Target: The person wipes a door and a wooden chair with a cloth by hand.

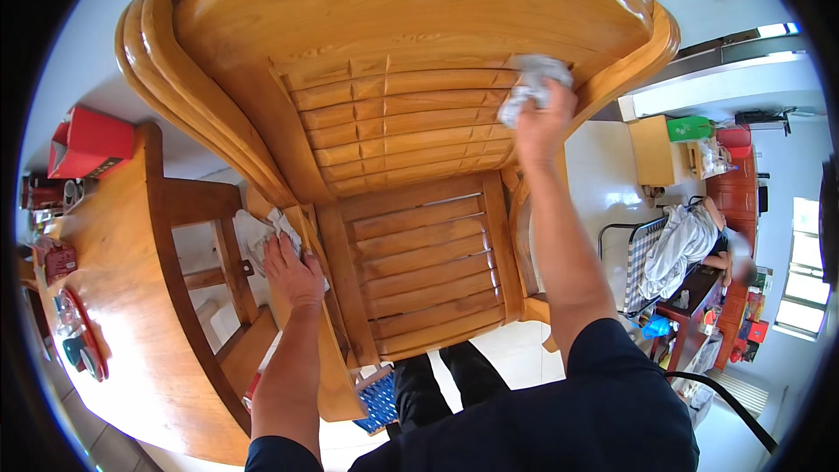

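Note:
A wooden armchair point(419, 13) with a slatted seat point(426, 255) and a carved, ribbed backrest fills the middle of the view. My right hand point(547, 121) grips a crumpled white cloth point(541, 75) against the right side of the backrest, near the top of the ribs; the cloth is slightly blurred. Over the chair's left armrest point(328, 354) lies another white cloth point(252, 236). My left hand point(292, 269) presses on that cloth with its fingers spread, and its palm is hidden.
On the left stands a wooden table point(151, 341) bearing a red box point(92, 144) and a red tray point(95, 341). A person point(727, 242) is on a folding bed point(629, 269) at the right. A blue patterned item point(379, 400) lies below the chair.

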Demonstrator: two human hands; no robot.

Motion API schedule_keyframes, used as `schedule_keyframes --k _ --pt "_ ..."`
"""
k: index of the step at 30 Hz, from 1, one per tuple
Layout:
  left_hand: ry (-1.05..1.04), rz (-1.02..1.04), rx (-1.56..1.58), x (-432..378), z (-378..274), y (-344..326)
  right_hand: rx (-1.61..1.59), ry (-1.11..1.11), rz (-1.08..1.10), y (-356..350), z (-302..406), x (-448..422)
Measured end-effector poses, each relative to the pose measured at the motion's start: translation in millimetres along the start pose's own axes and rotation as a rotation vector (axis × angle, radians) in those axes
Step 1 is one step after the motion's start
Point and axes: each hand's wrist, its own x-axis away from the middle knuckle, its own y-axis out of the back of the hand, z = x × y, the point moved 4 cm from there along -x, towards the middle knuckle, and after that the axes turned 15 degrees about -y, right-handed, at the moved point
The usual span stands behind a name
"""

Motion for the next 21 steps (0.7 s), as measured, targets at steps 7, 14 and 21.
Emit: schedule_keyframes --k 7,14,21 --pt "0.009 0.028 0.006 -3.5 -0.7 -0.5 -0.253 -0.361 0.005 -31.6 -10.3 10.6" --pt "-0.028 0.018 0.02 -7.7 -3.9 -2.0 -0.474 0.219 0.257 -99.0 217.3 173.1" --pt "-0.028 -0.008 0.009 -0.2 2.1 -3.8 -0.406 0.377 0.51 -80.8 151.8 144.1"
